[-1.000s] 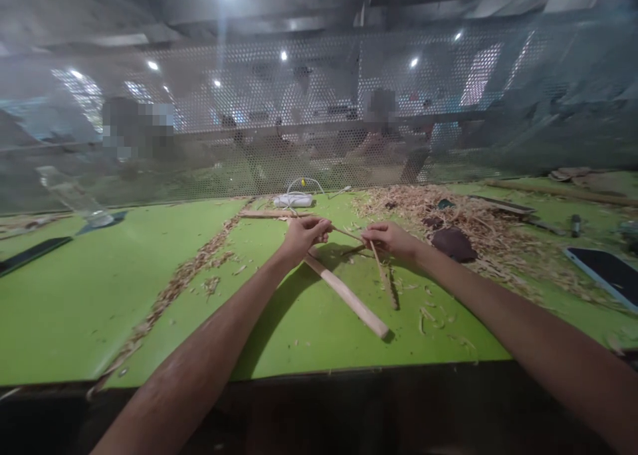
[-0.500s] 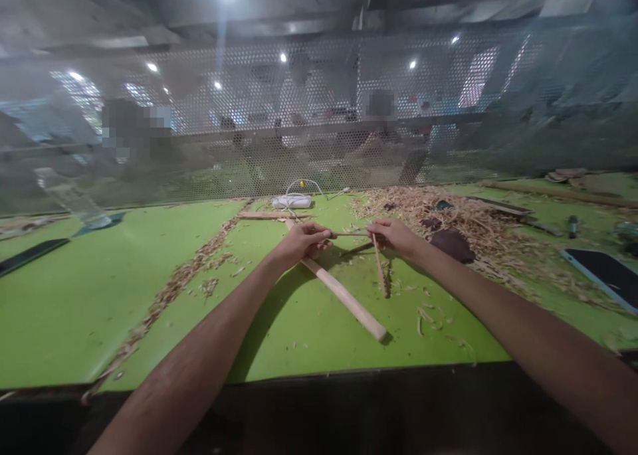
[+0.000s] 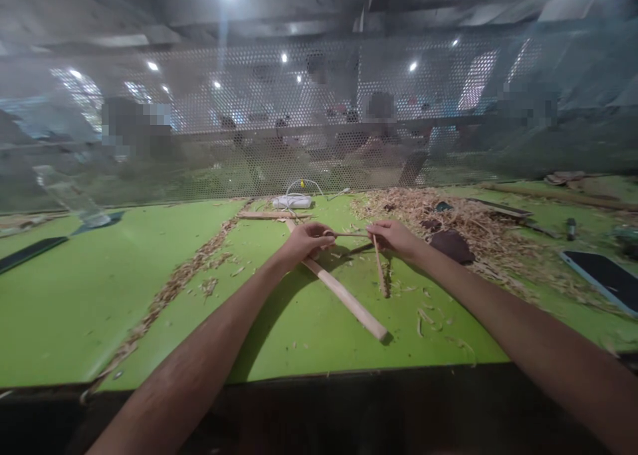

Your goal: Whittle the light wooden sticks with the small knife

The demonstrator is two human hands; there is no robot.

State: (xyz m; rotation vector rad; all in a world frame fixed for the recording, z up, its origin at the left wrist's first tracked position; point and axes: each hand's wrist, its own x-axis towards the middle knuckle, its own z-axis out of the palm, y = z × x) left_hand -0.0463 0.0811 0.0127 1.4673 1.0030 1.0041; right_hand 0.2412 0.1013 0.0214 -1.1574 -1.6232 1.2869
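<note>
Between my hands runs a thin brown wooden stick [image 3: 353, 234], nearly level above the green tabletop. My left hand [image 3: 312, 239] is closed around its left end, where a small rounded tip shows by the thumb. The fingers of my right hand [image 3: 391, 234] pinch the other end. A second slim piece of wood [image 3: 381, 269] slants down from below my right fingers; I cannot tell whether they touch it. Under my left hand lies a thicker pale wooden stick [image 3: 343, 295], pointing toward the near edge.
Wood shavings [image 3: 458, 222] are heaped at the right, near a dark brown object [image 3: 452, 246]. A phone [image 3: 601, 279] lies far right, another dark flat device [image 3: 32, 254] far left beside a clear bottle [image 3: 77, 199]. A white power strip [image 3: 292, 202] sits before the mesh screen [image 3: 309, 149].
The fingers of my left hand have shifted slightly, with the thumb now laid straighter along the stick's end. My right hand stays in place.
</note>
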